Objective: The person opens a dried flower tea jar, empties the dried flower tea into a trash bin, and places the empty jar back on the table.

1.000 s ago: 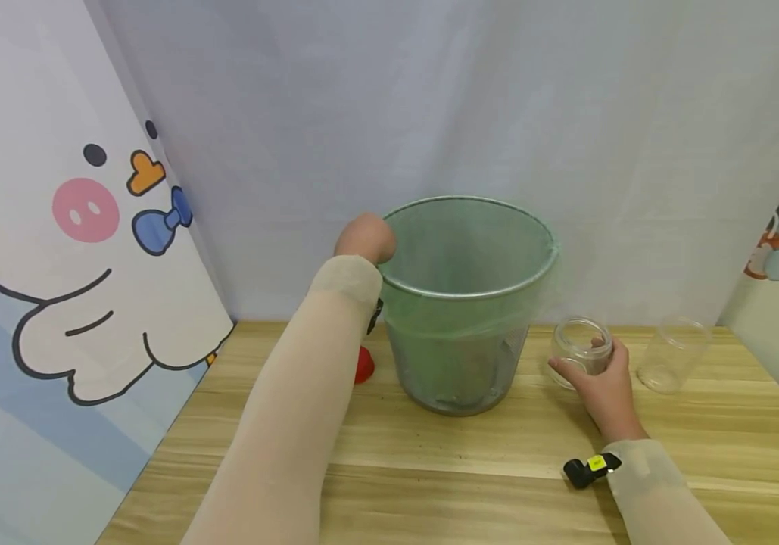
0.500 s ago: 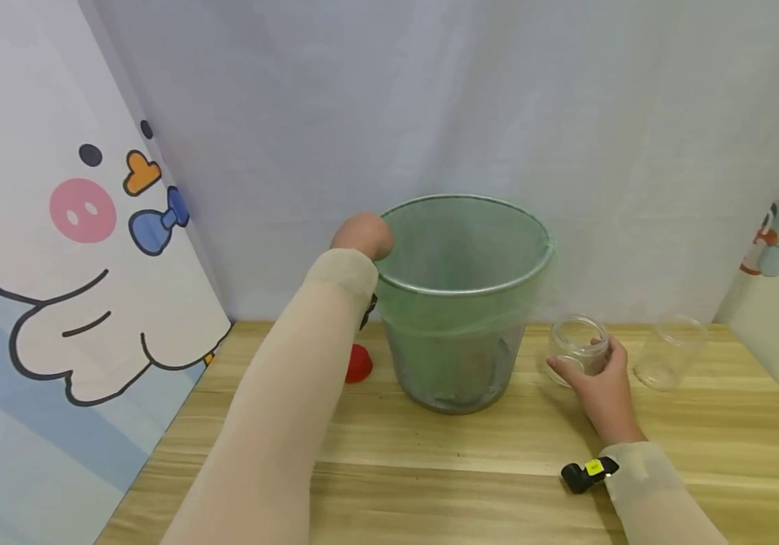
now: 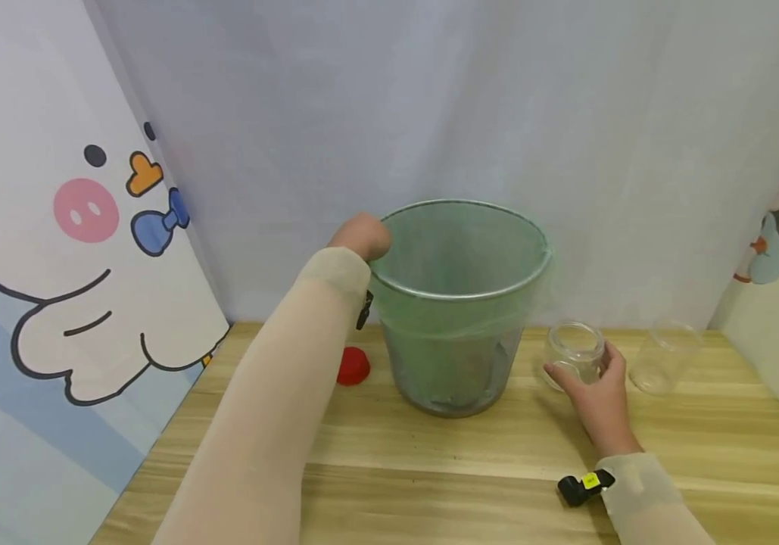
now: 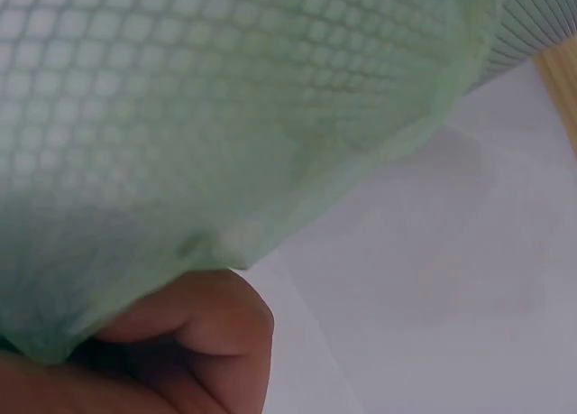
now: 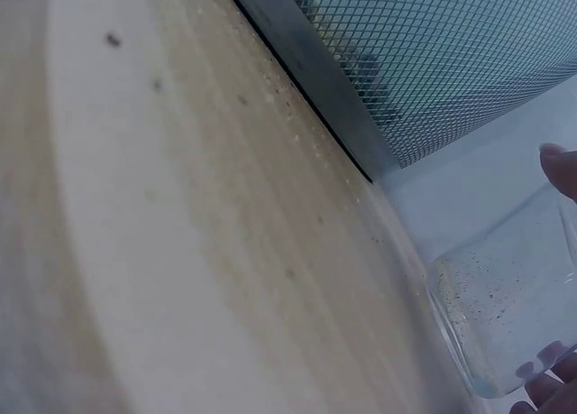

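Observation:
My left hand [image 3: 362, 236] is at the left rim of a metal mesh bin [image 3: 423, 386] lined with a thin green plastic bag [image 3: 437, 318]. In the left wrist view, its curled fingers [image 4: 225, 319] pinch the bag's folded-over edge outside the bin; the rest of that hand is out of frame. To the right of the bin, my right hand [image 3: 603, 401] grips a clear wide-mouthed jar [image 3: 569, 344] between thumb and fingers. The jar stands upright with no lid on. Its base [image 5: 473, 342] is at the tabletop, close to the back wall.
A clear cup [image 3: 665, 359] stands right of the jar, by my right hand. A red rounded object [image 3: 353, 367], partly behind my left forearm, lies left of the bin. White cloth [image 3: 294, 113] closes off the back of the wooden table [image 3: 430, 469].
The head view has shifted slightly. My left forearm sits a little further left, so more of the red object shows. Both hands keep their holds on the bag and jar.

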A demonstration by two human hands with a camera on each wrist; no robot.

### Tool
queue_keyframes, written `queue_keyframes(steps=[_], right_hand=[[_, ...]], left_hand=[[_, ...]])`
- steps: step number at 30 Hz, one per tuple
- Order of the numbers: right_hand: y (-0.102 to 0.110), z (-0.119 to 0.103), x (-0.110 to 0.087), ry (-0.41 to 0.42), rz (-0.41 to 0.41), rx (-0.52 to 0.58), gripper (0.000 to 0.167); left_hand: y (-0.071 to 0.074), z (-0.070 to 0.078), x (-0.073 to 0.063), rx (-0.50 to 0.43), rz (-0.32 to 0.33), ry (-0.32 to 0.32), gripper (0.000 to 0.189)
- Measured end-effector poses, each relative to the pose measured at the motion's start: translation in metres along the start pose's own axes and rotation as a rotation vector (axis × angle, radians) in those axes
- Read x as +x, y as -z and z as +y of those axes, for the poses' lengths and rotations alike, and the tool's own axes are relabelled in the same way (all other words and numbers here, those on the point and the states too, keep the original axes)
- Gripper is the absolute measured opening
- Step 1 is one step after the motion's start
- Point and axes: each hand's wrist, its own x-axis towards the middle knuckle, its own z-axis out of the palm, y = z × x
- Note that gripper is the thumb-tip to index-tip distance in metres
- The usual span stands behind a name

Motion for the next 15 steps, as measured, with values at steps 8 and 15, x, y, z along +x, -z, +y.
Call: queue_keyframes(steps=[8,15], right_hand=[[-0.002,0.001,0.0,0.012,0.014,0.004,0.113],[-0.002,-0.001,0.0,0.018,0.017,-0.006,0.111]], left_hand=[[0.007,-0.007,0.0,-0.064,-0.038,-0.053,0.026],[0.014,-0.019,0.0,-0.119,-0.077,-0.087,0.03]])
